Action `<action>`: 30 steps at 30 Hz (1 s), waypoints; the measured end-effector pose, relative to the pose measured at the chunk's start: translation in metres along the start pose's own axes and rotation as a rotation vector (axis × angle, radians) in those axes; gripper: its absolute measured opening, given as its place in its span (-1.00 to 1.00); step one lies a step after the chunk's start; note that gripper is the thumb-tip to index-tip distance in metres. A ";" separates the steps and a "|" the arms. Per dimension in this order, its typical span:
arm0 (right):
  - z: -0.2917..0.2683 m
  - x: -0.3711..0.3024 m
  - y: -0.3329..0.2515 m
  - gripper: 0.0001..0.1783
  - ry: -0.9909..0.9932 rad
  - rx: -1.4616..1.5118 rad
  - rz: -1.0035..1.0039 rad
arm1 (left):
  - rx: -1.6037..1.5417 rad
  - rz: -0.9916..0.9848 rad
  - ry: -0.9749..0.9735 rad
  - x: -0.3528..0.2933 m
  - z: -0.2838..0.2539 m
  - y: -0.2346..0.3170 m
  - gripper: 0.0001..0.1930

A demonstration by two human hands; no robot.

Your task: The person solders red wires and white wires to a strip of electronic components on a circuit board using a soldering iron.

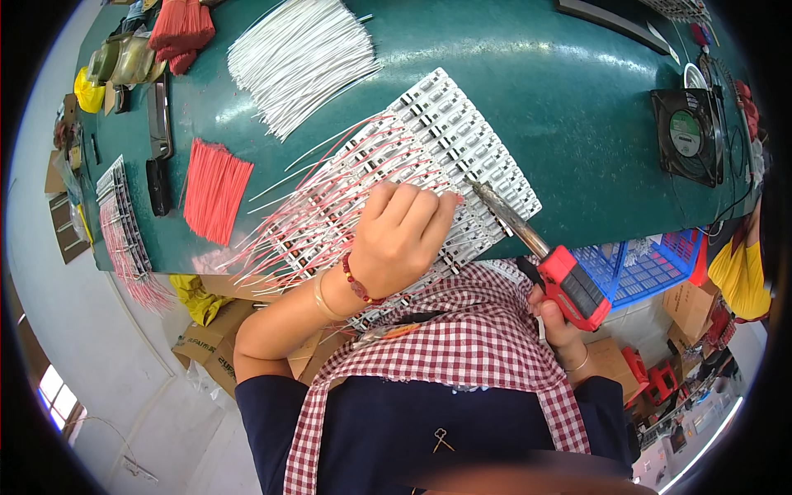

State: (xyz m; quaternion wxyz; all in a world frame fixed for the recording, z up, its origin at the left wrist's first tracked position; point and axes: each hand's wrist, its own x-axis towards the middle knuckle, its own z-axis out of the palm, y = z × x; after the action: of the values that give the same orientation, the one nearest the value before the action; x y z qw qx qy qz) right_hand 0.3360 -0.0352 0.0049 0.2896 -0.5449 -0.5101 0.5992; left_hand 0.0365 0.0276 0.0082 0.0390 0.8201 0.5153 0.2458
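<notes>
A slanted panel of small white plastic housings in rows (495, 161) lies over the table's near edge, reaching toward my lap. Thin red and white wires run from many housings toward the left. My left hand (402, 224) is closed over the panel's middle, fingers curled in a pinch; a small reddish bit shows at the fingertips, but what they grip is hidden. My right hand (561, 323) grips a red and black soldering gun (572, 285) from below. Its metal barrel points up and left, its tip at the housings just right of my left fingertips.
White wires (301, 62) lie bundled on the green table (569, 91), behind a pile of red wires (216, 191). Another wired panel (124, 219) hangs over the left edge. A black fan (686, 136) stands at right, above a blue basket (639, 268). Cardboard boxes (216, 346) sit below.
</notes>
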 end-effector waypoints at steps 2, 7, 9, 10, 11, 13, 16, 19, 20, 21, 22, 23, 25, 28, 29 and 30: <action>-0.001 0.000 0.001 -0.72 -0.015 0.021 -0.001 | -0.024 -0.019 -0.029 -0.003 0.005 -0.001 -0.75; 0.000 0.001 -0.001 -0.73 -0.021 -0.005 0.005 | -0.033 -0.052 -0.070 -0.003 0.007 0.001 -0.75; 0.000 0.000 0.000 -0.74 -0.020 0.002 0.011 | -0.055 -0.066 -0.073 0.000 0.006 0.002 -0.75; -0.001 0.000 0.001 -0.75 -0.016 0.002 0.014 | -0.055 -0.065 -0.074 0.000 0.005 0.002 -0.75; -0.001 -0.001 0.002 -0.75 -0.012 0.002 0.018 | -0.051 -0.071 -0.087 0.001 0.005 0.002 -0.76; 0.001 0.000 0.001 -0.76 -0.002 0.022 0.009 | -0.046 -0.077 -0.100 0.003 0.004 0.003 -0.76; 0.000 -0.002 0.004 -0.78 -0.004 -0.009 0.012 | -0.064 -0.086 -0.104 0.005 0.003 0.003 -0.76; -0.002 -0.002 0.006 -0.80 -0.031 -0.075 0.015 | -0.056 -0.087 -0.117 0.008 0.003 0.003 -0.76; -0.002 -0.002 0.006 -0.81 -0.043 -0.089 0.007 | -0.044 -0.092 -0.132 0.010 0.004 0.003 -0.77; -0.002 -0.002 0.004 -0.81 -0.044 -0.089 0.007 | -0.032 -0.096 -0.148 0.011 0.003 0.004 -0.77; -0.003 -0.003 0.001 -0.81 -0.043 -0.074 0.020 | -0.033 -0.095 -0.148 0.012 0.003 0.004 -0.77; -0.003 -0.003 -0.001 -0.82 -0.041 -0.058 0.033 | -0.028 -0.095 -0.171 0.012 0.002 0.004 -0.78; -0.003 -0.003 -0.001 -0.82 -0.032 -0.057 0.018 | -0.024 -0.095 -0.195 0.012 0.002 0.004 -0.78; -0.003 -0.005 0.001 -0.82 -0.019 -0.052 0.017 | -0.011 -0.094 -0.183 0.011 0.002 0.003 -0.78; -0.003 -0.005 0.002 -0.82 -0.014 -0.049 0.030 | -0.010 -0.098 -0.182 0.011 0.002 0.003 -0.78; -0.003 -0.005 0.002 -0.82 -0.015 -0.048 0.030 | -0.009 -0.102 -0.180 0.010 0.002 0.003 -0.78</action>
State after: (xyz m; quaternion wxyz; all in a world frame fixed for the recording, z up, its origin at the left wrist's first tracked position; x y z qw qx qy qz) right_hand 0.3404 -0.0397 0.0053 0.2635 -0.5548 -0.5180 0.5954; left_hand 0.0433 0.0356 0.0115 0.1012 0.8115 0.5495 0.1711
